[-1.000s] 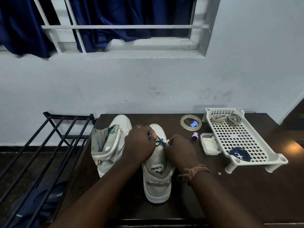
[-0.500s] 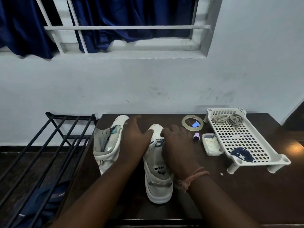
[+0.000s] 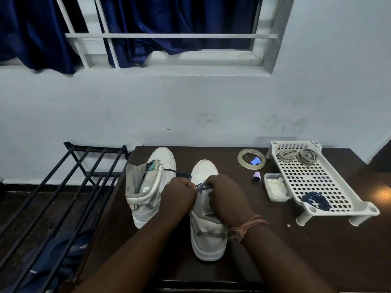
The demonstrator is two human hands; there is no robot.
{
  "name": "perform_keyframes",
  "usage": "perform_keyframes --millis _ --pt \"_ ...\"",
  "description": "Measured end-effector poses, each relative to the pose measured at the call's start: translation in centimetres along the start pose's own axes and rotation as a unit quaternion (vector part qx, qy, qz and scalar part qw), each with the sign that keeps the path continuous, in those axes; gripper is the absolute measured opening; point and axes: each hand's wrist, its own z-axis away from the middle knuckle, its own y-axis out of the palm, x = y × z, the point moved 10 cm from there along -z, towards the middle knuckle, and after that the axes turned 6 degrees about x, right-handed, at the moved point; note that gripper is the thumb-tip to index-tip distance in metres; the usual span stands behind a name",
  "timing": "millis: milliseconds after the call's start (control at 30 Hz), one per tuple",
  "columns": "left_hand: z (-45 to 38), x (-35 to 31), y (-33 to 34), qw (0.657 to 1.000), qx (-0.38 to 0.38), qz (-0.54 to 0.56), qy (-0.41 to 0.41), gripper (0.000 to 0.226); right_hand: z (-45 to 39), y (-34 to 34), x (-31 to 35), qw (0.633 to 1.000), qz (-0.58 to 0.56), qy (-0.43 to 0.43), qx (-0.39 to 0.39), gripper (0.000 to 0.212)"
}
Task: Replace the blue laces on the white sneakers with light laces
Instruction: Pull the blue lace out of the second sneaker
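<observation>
Both hands [image 3: 179, 194] [image 3: 227, 194] pinch blue lace [image 3: 182, 174] over sneaker [image 3: 206, 235].

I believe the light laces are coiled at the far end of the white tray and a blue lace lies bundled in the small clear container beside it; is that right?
Not quite. The head view shows the blue lace bundled at the near end of the white tray itself, not in the small clear container, which holds something pale. The light laces are indeed coiled at the tray's far end.

Two sneakers stand side by side on the worktop [image 3: 317, 250], the left sneaker [image 3: 148, 187] slightly farther back than the right sneaker [image 3: 208, 235]. Right of them lie a tape roll [image 3: 251, 160], a small cap [image 3: 257, 177] and a small tub [image 3: 276, 187]. Farther right stands a tray [image 3: 317, 178], with coiled laces [image 3: 296, 156] at its far end. A rack [image 3: 63, 187] stands left of the worktop.
</observation>
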Motion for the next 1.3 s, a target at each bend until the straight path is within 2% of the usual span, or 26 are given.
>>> perform_keyframes --millis 67,200,300,467,567,667,767,833,900,1000,1033,1067,1167,1233,1300 --pt "-0.2 0.7 0.1 1.000 0.008 0.026 -0.013 0.013 -0.1 0.5 0.1 1.000 -0.005 0.009 0.015 0.030" --pt "-0.2 0.9 0.2 0.999 0.006 0.044 -0.015 0.016 -0.2 1.0 0.2 0.999 0.007 0.025 0.020 0.013" --pt "0.2 1.0 0.3 0.995 0.027 0.089 -0.025 0.024 -0.2 1.0 0.5 0.999 0.026 0.021 0.017 0.014" --pt "0.0 1.1 0.4 0.994 0.033 0.100 -0.019 0.035 -0.3 -0.6 0.3 0.999 -0.011 0.020 -0.050 0.012" --pt "-0.2 1.2 0.5 0.995 0.031 0.097 -0.014 0.030 -0.2 -0.1 0.4 0.999 -0.021 0.018 -0.043 0.014" --pt "-0.3 1.2 0.4 0.996 0.029 0.079 -0.013 0.017 -0.3 0.3 0.2 0.999 0.020 0.032 -0.028 0.014" --pt "-0.3 1.1 0.4 0.996 0.030 0.082 -0.009 0.025 -0.4 0.0 0.4 0.999 0.022 0.029 -0.038 0.012" --pt "-0.2 1.1 0.4 0.997 0.031 0.074 -0.011 0.025 -0.1 -1.3 0.6 0.994 -0.046 0.019 -0.097 0.012" --pt "-0.3 1.0 0.3 0.998 0.028 0.057 -0.009 0.020 0.2 -2.6 0.1 0.975 -0.172 0.013 -0.142 0.017" --pt "-0.3 1.0 0.2 0.998 0.024 0.062 -0.009 0.023 0.1 -3.4 -0.8 0.924 -0.364 0.017 -0.118 0.027" --pt "-0.3 0.9 0.3 0.997 0.027 0.065 -0.011 0.024 0.0 -3.3 -1.1 0.921 -0.374 0.025 -0.106 0.028" --pt "-0.2 0.9 0.3 0.997 0.030 0.069 -0.013 0.026 -0.2 -3.3 -1.3 0.934 -0.340 0.031 -0.100 0.027" --pt "-0.1 0.9 0.2 0.996 0.029 0.078 -0.018 0.032 -0.3 -1.8 -0.6 0.988 -0.137 0.014 -0.068 0.014" --pt "-0.3 0.9 0.4 0.996 0.035 0.076 -0.014 0.028 -0.2 -0.3 0.4 0.999 -0.012 -0.005 -0.033 0.025" --pt "-0.3 0.6 0.5 0.997 0.039 0.063 0.000 0.022 -0.2 0.2 0.6 0.996 0.080 0.006 -0.023 0.020"
